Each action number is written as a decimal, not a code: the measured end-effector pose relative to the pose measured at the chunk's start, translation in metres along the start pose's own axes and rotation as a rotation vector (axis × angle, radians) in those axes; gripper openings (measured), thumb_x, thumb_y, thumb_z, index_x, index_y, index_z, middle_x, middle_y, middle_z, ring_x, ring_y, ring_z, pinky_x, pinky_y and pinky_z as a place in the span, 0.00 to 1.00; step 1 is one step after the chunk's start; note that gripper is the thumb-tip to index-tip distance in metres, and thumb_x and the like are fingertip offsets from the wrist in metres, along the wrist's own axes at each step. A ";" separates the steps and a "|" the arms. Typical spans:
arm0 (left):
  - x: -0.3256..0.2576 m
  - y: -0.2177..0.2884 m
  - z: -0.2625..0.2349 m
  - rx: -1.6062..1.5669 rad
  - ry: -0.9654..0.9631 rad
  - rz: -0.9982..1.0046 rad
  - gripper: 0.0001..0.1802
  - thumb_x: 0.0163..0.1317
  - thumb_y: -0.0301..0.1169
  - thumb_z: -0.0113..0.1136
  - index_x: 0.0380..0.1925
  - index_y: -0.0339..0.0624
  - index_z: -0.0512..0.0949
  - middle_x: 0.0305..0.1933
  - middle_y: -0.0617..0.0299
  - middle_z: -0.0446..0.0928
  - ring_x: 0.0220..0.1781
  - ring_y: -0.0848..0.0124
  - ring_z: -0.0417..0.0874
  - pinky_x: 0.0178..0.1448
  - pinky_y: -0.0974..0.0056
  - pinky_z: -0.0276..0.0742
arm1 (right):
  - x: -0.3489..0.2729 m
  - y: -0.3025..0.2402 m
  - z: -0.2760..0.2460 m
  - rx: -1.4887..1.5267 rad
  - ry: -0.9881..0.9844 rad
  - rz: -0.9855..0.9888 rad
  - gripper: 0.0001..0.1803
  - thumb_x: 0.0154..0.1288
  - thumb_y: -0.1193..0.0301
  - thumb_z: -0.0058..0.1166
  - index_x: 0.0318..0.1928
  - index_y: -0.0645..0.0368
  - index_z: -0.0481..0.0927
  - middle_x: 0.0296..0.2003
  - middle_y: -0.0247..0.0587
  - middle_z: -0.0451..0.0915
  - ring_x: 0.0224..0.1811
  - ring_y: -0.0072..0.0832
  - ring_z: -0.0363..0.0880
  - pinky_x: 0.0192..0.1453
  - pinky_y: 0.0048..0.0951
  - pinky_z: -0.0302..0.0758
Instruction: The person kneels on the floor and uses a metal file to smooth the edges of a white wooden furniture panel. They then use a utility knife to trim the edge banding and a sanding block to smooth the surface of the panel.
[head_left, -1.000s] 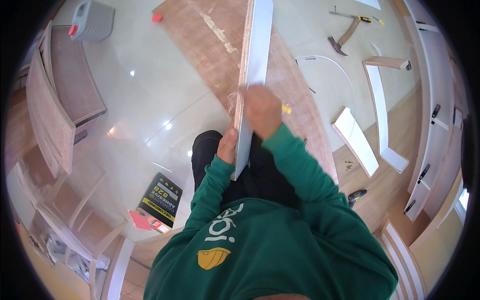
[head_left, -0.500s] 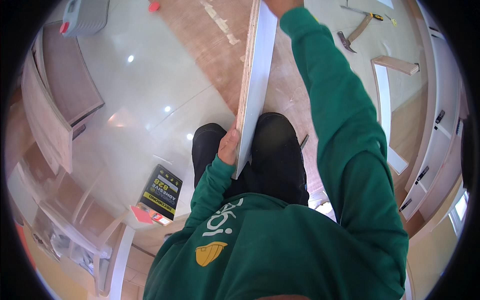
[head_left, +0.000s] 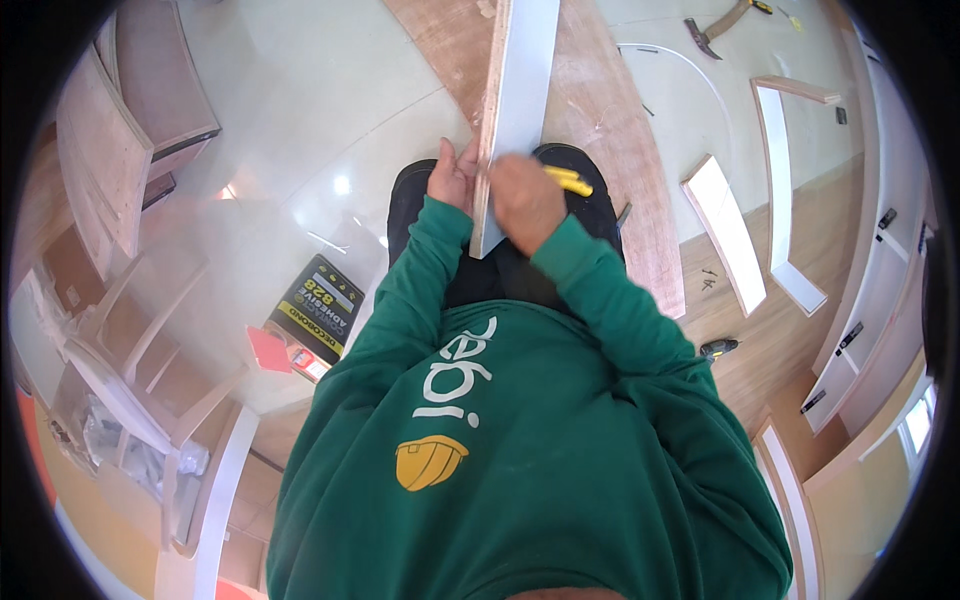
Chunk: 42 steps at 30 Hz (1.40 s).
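A long plywood board (head_left: pixel 523 110) with a white face and a bare layered edge stands on its narrow side between my knees, running away from me. My left hand (head_left: pixel 452 178) grips its left side near the close end, part of the fingers hidden behind the edge. Closed around a yellow utility knife (head_left: pixel 569 180), my right hand (head_left: pixel 527 200) is at the board's right face and top edge. Motion blurs this hand, and the knife's tip is hidden.
A reddish-brown plywood sheet (head_left: pixel 600 120) lies under the board. To the right are a white-faced strip (head_left: pixel 725 235), an angled white frame (head_left: pixel 775 180), a drill (head_left: pixel 718 348) and a hammer (head_left: pixel 715 35). A black-and-yellow adhesive can (head_left: pixel 318 310) stands left, near curved wooden panels (head_left: pixel 105 150).
My right hand has come back from the board's far end to its near part, beside my left hand. The yellow knife now shows in it. My view has shifted slightly.
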<state>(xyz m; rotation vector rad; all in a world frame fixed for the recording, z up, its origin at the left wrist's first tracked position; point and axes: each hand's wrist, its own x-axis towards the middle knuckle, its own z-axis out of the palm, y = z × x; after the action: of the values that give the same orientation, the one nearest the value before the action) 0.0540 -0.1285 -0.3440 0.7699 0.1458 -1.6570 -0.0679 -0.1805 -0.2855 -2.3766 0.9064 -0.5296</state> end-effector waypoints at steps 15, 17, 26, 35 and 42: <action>-0.035 -0.056 0.022 0.980 -0.174 0.339 0.33 0.68 0.34 0.57 0.69 0.34 0.60 0.72 0.51 0.63 0.74 0.65 0.60 0.76 0.64 0.53 | -0.039 0.024 -0.134 1.029 0.319 0.925 0.09 0.71 0.69 0.54 0.43 0.63 0.76 0.32 0.37 0.77 0.36 0.29 0.78 0.36 0.32 0.78; -0.038 -0.061 0.030 1.093 -0.140 0.270 0.34 0.67 0.35 0.59 0.69 0.33 0.60 0.72 0.47 0.62 0.75 0.62 0.60 0.76 0.62 0.54 | -0.072 0.069 -0.107 1.247 0.570 1.098 0.08 0.71 0.69 0.53 0.43 0.61 0.75 0.30 0.37 0.75 0.33 0.29 0.77 0.35 0.31 0.77; -0.044 -0.085 0.049 1.599 0.000 0.446 0.37 0.62 0.36 0.61 0.69 0.38 0.60 0.72 0.38 0.58 0.73 0.41 0.58 0.75 0.51 0.56 | -0.184 0.131 -0.098 1.578 0.629 1.241 0.12 0.65 0.71 0.60 0.47 0.60 0.75 0.32 0.34 0.75 0.30 0.22 0.75 0.34 0.27 0.76; -0.045 -0.090 0.048 1.559 0.026 0.393 0.34 0.65 0.34 0.58 0.70 0.39 0.60 0.72 0.39 0.58 0.75 0.48 0.58 0.76 0.55 0.54 | -0.325 0.214 -0.073 0.583 0.272 1.726 0.19 0.61 0.70 0.57 0.53 0.57 0.71 0.27 0.42 0.73 0.21 0.33 0.77 0.22 0.37 0.78; -0.044 -0.093 0.026 1.386 -0.017 0.335 0.33 0.67 0.34 0.57 0.69 0.35 0.60 0.73 0.43 0.59 0.75 0.55 0.60 0.75 0.60 0.57 | -0.366 0.234 -0.013 0.022 -0.086 1.323 0.29 0.62 0.64 0.58 0.60 0.63 0.67 0.35 0.49 0.78 0.24 0.35 0.81 0.21 0.39 0.81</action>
<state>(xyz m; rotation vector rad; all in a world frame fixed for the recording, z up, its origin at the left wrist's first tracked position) -0.0400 -0.0813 -0.3284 1.6586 -1.1980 -1.2687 -0.4442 -0.0767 -0.4770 -1.2756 2.0501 0.1083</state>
